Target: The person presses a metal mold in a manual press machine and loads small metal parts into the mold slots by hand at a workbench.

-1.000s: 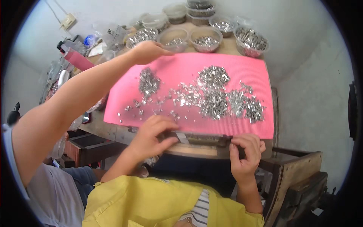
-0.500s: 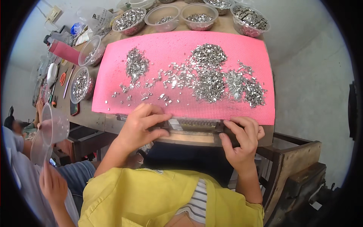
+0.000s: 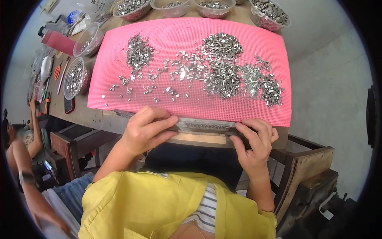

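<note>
A dark metal bar (image 3: 203, 126) with a row of small notches or pieces along its middle lies along the front edge of the pink mat (image 3: 109, 77). My left hand (image 3: 146, 129) pinches the bar left of that row, thumb below and fingers above. At the row's right end, my right hand (image 3: 256, 143) grips it with thumb and curled fingers. Beyond the bar, small silver metal pieces (image 3: 223, 77) lie in loose heaps on the mat. Thin pin-like pieces (image 3: 138, 51) form a separate heap at the left. My fingers hide parts of the bar.
Clear plastic bowls of metal pieces, such as one bowl (image 3: 76, 78), stand left of and behind the mat. A pink bottle (image 3: 59, 42), orange-handled scissors (image 3: 57, 72) and a phone (image 3: 69, 105) lie at the left. Other people's arms (image 3: 30, 187) show at the lower left.
The bar has tilted, so its top face looks lighter and its row shows differently; both hands keep their grip. The view has shifted. The co-worker's clear plastic containers at the left have left the view.
</note>
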`<state>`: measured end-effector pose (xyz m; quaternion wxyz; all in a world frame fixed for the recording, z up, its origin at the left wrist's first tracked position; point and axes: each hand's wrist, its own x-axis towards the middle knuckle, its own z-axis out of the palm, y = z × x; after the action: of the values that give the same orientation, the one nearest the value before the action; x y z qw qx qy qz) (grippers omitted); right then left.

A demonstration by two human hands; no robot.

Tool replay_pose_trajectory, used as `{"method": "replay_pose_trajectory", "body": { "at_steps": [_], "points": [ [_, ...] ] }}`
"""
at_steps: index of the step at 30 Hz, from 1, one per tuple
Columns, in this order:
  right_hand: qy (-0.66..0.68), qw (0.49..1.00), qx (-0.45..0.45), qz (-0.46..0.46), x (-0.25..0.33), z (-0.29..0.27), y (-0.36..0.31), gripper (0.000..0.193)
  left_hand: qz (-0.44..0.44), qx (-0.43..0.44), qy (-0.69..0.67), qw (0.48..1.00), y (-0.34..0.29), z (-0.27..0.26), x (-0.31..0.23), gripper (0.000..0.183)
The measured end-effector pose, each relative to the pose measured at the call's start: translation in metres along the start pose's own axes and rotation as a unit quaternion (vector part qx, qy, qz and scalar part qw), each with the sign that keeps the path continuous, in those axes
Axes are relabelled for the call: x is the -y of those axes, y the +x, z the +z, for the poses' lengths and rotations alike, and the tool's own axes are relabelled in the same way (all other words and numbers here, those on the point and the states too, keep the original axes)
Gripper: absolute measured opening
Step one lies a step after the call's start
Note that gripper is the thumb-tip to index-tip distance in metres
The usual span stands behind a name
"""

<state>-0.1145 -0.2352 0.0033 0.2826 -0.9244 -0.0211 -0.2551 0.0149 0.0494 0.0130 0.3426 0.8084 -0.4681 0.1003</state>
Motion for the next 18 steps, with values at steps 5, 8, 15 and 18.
{"method": "replay_pose_trajectory", "body": {
  "at_steps": [5, 8, 15, 18],
  "points": [
    [-0.002, 1.0, 0.006, -0.007, -0.0004, -0.0008, 0.0005, 0.039, 0.0, -0.005, -0.015, 1.0, 0.0003, -0.0006, -0.001, 0.049],
    [-0.002, 1.0, 0.014, -0.006, -0.0004, -0.0012, 0.0001, 0.042, 0.006, -0.005, -0.013, 1.0, 0.0005, 0.0001, -0.0003, 0.049],
    [-0.003, 1.0, 0.016, -0.004, -0.0007, 0.0, 0.0018, 0.043, 0.015, -0.008, -0.002, 1.0, 0.0018, 0.0005, 0.0008, 0.049],
    [-0.01, 1.0, 0.02, -0.006, -0.0012, 0.0016, 0.0031, 0.043, 0.01, 0.003, 0.003, 1.0, 0.0025, -0.0007, 0.0026, 0.05]
  ]
}}
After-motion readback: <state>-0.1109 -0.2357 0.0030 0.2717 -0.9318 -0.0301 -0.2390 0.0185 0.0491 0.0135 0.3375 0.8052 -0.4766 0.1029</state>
